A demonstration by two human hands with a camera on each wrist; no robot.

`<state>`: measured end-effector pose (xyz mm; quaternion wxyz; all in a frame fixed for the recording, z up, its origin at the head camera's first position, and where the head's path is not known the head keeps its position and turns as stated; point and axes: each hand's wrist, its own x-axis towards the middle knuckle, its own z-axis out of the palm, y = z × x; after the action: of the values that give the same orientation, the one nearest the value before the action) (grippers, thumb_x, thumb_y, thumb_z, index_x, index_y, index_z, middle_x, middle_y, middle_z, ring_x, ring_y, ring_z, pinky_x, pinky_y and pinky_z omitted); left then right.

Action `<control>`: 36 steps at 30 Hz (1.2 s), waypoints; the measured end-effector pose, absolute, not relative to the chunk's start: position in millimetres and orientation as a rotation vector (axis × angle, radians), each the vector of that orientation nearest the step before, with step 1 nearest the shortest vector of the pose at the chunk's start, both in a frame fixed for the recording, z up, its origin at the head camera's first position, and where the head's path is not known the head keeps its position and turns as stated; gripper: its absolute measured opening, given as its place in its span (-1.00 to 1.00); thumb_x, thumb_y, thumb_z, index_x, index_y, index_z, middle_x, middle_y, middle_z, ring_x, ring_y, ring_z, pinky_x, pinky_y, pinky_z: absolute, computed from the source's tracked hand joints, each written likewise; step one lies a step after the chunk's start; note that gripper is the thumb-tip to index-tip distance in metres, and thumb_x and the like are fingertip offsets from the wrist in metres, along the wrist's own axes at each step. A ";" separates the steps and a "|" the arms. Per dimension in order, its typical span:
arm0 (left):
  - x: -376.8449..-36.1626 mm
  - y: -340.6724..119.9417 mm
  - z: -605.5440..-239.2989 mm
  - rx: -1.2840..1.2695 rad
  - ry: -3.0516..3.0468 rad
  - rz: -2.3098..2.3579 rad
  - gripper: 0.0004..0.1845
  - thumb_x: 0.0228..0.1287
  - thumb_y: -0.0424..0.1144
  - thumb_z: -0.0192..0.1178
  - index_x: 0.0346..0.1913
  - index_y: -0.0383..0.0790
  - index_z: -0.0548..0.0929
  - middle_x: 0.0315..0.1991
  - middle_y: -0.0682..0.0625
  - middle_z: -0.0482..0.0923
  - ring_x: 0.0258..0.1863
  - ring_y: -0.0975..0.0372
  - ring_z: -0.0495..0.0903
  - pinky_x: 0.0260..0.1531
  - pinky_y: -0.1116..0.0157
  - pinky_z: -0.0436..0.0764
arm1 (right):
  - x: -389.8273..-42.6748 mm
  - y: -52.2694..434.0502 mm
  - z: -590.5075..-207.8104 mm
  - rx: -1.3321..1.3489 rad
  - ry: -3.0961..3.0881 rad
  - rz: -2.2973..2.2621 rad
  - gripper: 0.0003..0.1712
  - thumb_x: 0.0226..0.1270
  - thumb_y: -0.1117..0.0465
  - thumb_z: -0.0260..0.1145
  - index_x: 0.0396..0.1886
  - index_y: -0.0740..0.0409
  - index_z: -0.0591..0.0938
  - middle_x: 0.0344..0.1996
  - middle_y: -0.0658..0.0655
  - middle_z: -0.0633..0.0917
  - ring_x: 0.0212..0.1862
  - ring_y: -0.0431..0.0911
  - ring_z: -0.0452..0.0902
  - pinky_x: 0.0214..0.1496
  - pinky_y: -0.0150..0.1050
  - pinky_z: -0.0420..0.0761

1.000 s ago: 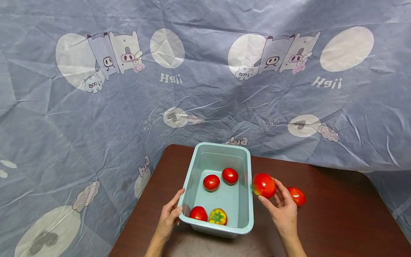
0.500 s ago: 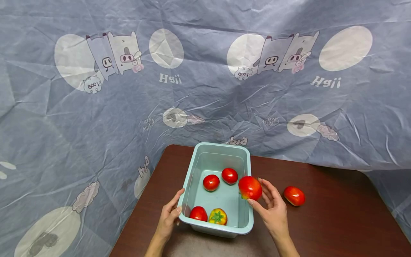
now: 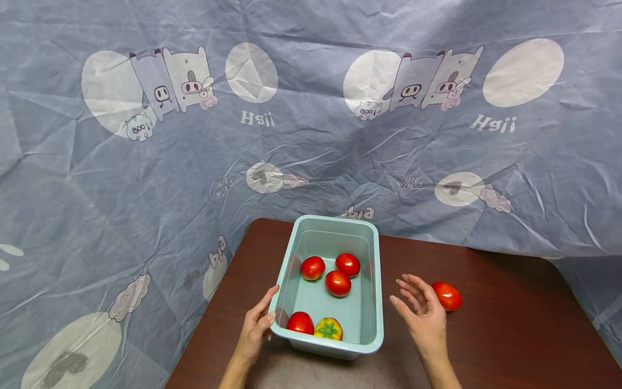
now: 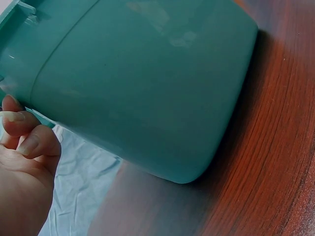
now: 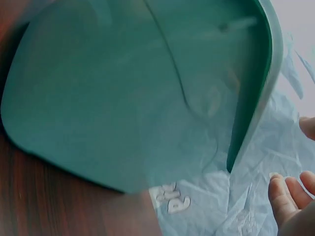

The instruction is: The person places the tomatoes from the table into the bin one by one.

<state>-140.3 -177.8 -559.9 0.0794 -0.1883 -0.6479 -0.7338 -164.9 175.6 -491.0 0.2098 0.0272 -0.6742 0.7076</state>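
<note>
A pale blue-green plastic bin stands on the table. My left hand grips its near left rim; in the left wrist view, curled fingers meet the rim. Three red tomatoes lie in the bin's far half: a left one, a back one and a front one. Near its front wall sit a red tomato and a yellow-red one with a green leafy top. My right hand hovers right of the bin, holding nothing, its fingers loosely bent and apart.
Another red tomato lies on the dark brown table, just beyond and right of my right hand. A grey-blue cloth with cartoon prints hangs behind and left of the table.
My right hand carried a tomato leftward over the bin's right rim, let it go inside, then moved back right. Tomatoes in the far half shifted. The left hand stayed on the rim.
</note>
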 end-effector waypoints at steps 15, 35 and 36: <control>-140.7 -178.3 -558.8 -0.576 -1.929 -2.189 -0.41 0.32 -0.44 -0.13 0.43 -0.45 0.21 -0.45 -0.35 0.32 -0.69 -0.02 0.20 -0.90 0.25 0.23 | -175.0 210.4 -519.9 -0.256 -1.852 1.957 -0.41 -0.02 0.58 0.43 0.09 0.30 0.56 -0.14 -0.11 0.71 -0.13 -0.31 0.69 -0.08 -0.53 0.62; -139.7 -177.6 -561.4 -0.563 -1.916 -2.228 -0.41 0.33 -0.46 -0.12 0.43 -0.45 0.21 -0.43 -0.42 0.30 -0.69 0.00 0.21 -0.87 0.36 0.30 | -206.2 305.0 -599.4 -0.523 -2.294 1.120 -0.18 -0.01 0.22 0.52 0.30 0.23 0.43 0.18 0.38 0.47 0.11 0.28 0.39 0.10 0.09 0.33; -140.0 -177.6 -561.3 -0.567 -1.914 -2.228 -0.41 0.33 -0.46 -0.12 0.43 -0.45 0.20 -0.43 -0.43 0.30 -0.69 0.00 0.21 -0.88 0.35 0.29 | -208.0 307.5 -602.2 -0.528 -2.317 1.125 -0.14 -0.01 0.18 0.52 0.33 0.23 0.40 0.19 0.40 0.45 0.11 0.30 0.39 0.09 0.15 0.32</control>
<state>-140.0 -177.6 -561.3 0.0751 -0.1889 -0.6380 -0.7427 -208.0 307.5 -602.2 0.2535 -0.1943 -0.8524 0.4139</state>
